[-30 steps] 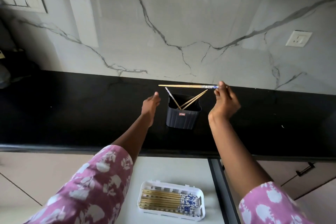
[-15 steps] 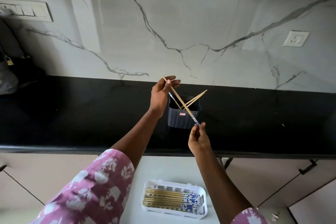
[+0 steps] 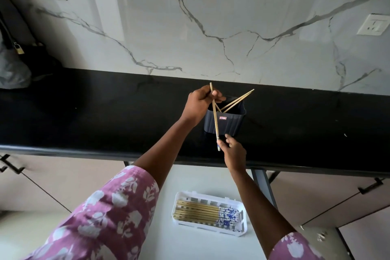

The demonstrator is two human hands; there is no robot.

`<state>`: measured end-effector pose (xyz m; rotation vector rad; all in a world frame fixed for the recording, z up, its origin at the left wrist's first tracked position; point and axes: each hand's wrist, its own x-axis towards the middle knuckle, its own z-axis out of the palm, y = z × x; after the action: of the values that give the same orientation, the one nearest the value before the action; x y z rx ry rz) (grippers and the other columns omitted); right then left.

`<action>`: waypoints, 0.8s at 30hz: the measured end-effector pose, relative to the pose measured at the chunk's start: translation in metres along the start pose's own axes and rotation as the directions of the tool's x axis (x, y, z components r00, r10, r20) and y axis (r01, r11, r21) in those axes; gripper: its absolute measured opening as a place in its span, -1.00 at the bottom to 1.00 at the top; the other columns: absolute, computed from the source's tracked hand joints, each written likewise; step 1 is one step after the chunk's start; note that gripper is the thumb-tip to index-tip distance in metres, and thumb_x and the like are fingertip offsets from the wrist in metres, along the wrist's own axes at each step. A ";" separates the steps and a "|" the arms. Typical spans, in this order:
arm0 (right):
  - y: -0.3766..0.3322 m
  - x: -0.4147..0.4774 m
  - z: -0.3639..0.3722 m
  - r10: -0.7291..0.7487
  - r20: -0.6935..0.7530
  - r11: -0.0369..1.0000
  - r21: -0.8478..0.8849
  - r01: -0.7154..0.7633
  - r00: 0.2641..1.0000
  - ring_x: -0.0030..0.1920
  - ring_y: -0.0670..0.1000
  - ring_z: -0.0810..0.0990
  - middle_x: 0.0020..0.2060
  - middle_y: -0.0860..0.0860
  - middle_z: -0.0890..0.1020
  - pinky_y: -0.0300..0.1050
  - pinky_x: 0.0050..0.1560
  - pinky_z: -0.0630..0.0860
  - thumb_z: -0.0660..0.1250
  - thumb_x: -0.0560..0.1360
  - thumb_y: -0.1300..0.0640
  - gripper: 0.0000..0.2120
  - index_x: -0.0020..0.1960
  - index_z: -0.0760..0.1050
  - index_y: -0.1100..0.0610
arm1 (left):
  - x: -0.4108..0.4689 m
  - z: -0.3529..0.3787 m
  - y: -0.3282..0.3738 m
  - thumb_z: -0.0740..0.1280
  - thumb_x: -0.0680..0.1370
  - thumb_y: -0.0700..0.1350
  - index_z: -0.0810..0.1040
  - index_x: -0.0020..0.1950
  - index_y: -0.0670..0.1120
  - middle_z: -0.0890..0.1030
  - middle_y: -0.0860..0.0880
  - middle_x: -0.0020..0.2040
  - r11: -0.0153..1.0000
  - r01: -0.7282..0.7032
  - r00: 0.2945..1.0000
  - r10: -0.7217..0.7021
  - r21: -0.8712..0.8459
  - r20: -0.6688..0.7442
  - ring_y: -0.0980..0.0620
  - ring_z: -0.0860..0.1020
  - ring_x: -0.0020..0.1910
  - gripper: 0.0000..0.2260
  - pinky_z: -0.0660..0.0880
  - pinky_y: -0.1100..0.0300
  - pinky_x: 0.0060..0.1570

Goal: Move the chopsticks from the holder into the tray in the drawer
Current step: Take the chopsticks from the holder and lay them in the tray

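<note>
Tray (image 3: pixel 207 229) at bottom centre, already holding a row of chopsticks. Right hand (image 3: pixel 233 151) pinches the chopstick (image 3: pixel 215 119) at its patterned end, left hand (image 3: pixel 198 105) its top. Suggest lowering it level, parallel to the row. Holder (image 3: pixel 226 121) behind, more inside.

One head-worn view, looking forward and down.
You look from above your own hands, facing the marble wall (image 3: pixel 211 17); the black table (image 3: pixel 105 116) crosses mid-frame at arm's reach, and the open drawer (image 3: pixel 190 245) lies close below, by your sleeves.
</note>
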<state>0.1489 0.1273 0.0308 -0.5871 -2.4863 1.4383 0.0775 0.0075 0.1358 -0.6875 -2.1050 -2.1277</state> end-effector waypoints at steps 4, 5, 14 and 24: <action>-0.021 -0.001 -0.001 -0.264 0.024 0.963 0.052 0.263 0.964 0.07 0.10 0.63 0.03 0.17 0.67 -0.47 -0.05 0.41 0.36 0.49 0.23 -0.73 0.16 0.56 0.29 | -0.003 0.001 -0.012 0.19 0.62 -0.26 0.55 -0.03 -0.31 0.65 -0.17 -0.11 0.997 0.024 0.999 -0.027 0.075 0.036 0.27 0.63 -0.19 -0.82 0.52 0.39 -0.02; -0.023 0.000 0.000 -0.315 -0.002 0.948 0.054 0.315 0.949 0.00 0.08 0.65 -0.04 0.18 0.69 -0.53 -0.10 0.41 0.37 0.47 0.25 -0.77 0.09 0.59 0.31 | -0.006 0.002 -0.015 0.19 0.61 -0.26 0.55 -0.03 -0.31 0.66 -0.18 -0.10 0.996 0.032 0.999 -0.035 0.089 0.041 0.30 0.62 -0.20 -0.82 0.50 0.42 -0.03; 0.016 0.007 0.006 -0.174 -0.003 0.974 0.148 0.173 0.985 -0.32 -0.38 0.57 -0.11 0.20 0.71 -0.50 -0.13 0.50 0.45 0.38 0.31 -0.79 0.01 0.64 0.31 | -0.019 -0.009 -0.049 0.25 0.59 0.03 0.55 0.20 -0.12 0.61 -0.12 0.16 0.917 0.234 0.960 -0.270 0.322 0.072 0.10 0.51 0.09 -0.71 0.40 0.26 0.04; 0.112 -0.034 0.033 0.056 0.418 0.905 -0.406 0.131 0.907 -0.03 0.11 0.63 -0.09 0.09 0.69 -0.08 -0.06 0.49 0.36 0.43 0.19 -0.85 -0.04 0.66 0.15 | -0.059 -0.064 -0.145 0.09 0.48 0.39 -0.20 0.55 0.09 -0.29 -0.01 0.55 0.102 0.470 0.583 -0.781 0.877 -0.222 -0.18 -0.29 0.52 -0.21 -0.19 -0.31 0.39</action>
<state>0.1936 0.1367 -0.0818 -0.3090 -3.1760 1.0925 0.0616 -0.0610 -0.0181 0.1740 -3.6313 -0.5040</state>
